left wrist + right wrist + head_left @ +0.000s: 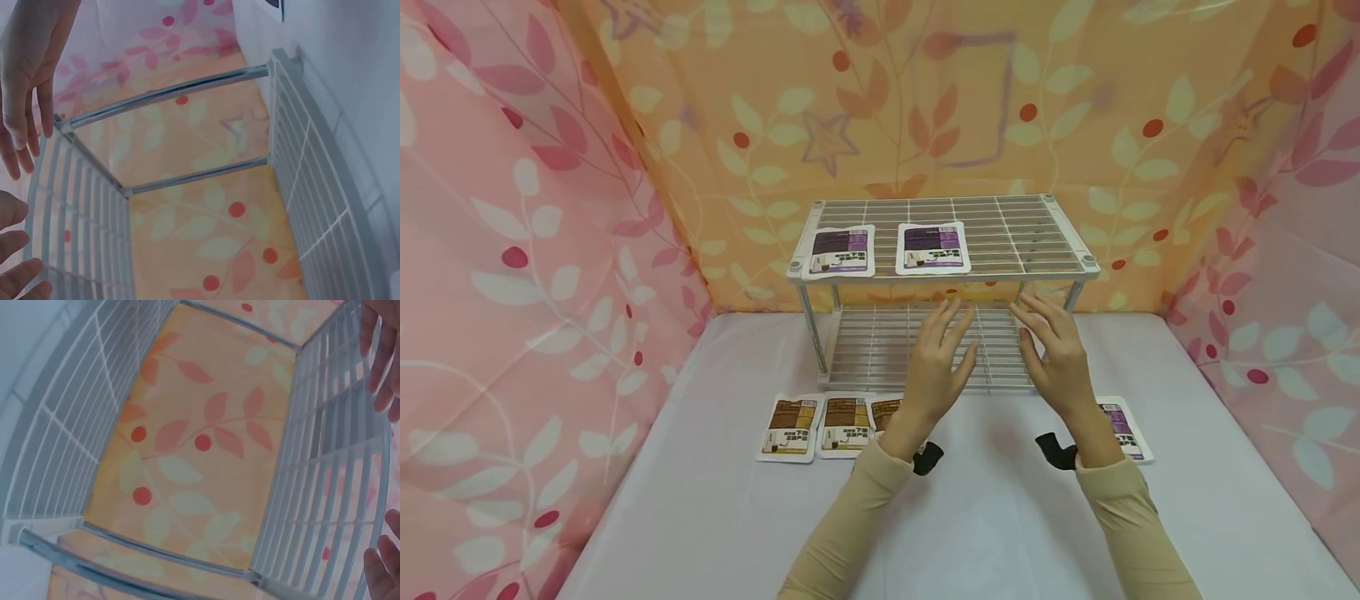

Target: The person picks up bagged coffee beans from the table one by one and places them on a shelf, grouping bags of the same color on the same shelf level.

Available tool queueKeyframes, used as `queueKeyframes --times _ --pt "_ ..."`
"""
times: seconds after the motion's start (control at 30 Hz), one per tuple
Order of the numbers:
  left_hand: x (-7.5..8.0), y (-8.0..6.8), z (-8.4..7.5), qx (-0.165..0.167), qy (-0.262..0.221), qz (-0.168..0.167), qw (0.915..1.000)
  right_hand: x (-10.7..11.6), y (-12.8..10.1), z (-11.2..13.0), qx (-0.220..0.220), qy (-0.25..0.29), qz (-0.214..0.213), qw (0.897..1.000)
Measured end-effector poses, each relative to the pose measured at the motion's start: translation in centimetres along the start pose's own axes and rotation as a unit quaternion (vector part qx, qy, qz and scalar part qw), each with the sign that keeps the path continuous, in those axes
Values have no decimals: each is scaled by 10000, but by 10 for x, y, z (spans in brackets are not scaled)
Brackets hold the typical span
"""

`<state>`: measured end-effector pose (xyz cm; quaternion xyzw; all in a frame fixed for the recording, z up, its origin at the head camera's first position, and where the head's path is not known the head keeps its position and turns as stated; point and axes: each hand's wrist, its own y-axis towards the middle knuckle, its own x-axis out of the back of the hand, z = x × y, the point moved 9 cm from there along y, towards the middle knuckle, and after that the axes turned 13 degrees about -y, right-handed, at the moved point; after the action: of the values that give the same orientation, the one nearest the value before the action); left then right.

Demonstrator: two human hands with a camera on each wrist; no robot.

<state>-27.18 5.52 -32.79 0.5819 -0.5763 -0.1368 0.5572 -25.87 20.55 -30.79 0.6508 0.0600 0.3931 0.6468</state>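
A white wire rack (pixel 1045 242) with two shelves stands at the back of the table. Two purple packets (pixel 840 251) (pixel 932 247) lie flat on the left part of its top shelf. My left hand (pixel 942 354) and right hand (pixel 1051 346) hover side by side in front of the lower shelf (pixel 872 350), fingers straight and spread, holding nothing. Three brown packets (pixel 790 427) (pixel 845 425) (pixel 886 412) lie in a row on the table by my left wrist. Another purple packet (pixel 1126 432) lies beside my right wrist, partly hidden. The left wrist view shows the shelf wires (pixel 312 187) close up.
The table (pixel 985 517) is covered with a white cloth. Leaf-patterned curtains close it in: pink on the left (pixel 512 250) and right (pixel 1285 275), orange behind (pixel 925 100). The right half of the top shelf and the lower shelf hold no packets.
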Motion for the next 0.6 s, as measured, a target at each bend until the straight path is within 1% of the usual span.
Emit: queueKeyframes --times 0.1,0.23,0.33,0.43,0.6 --pt "-8 -6 1 87 -107 100 9999 5 -6 -7 -71 115 -94 9999" --pt "-17 -12 -2 188 -280 212 9992 10 -13 -16 -195 189 -181 9995" --pt "-24 -16 -5 279 -501 255 9980 13 -19 -23 -348 133 -184 9991" --pt "-34 -20 -7 410 -738 369 9957 17 -25 -31 -569 45 -219 9981" --pt "-51 -27 -11 613 -976 635 9913 25 -32 -44 -921 -126 -301 9952"
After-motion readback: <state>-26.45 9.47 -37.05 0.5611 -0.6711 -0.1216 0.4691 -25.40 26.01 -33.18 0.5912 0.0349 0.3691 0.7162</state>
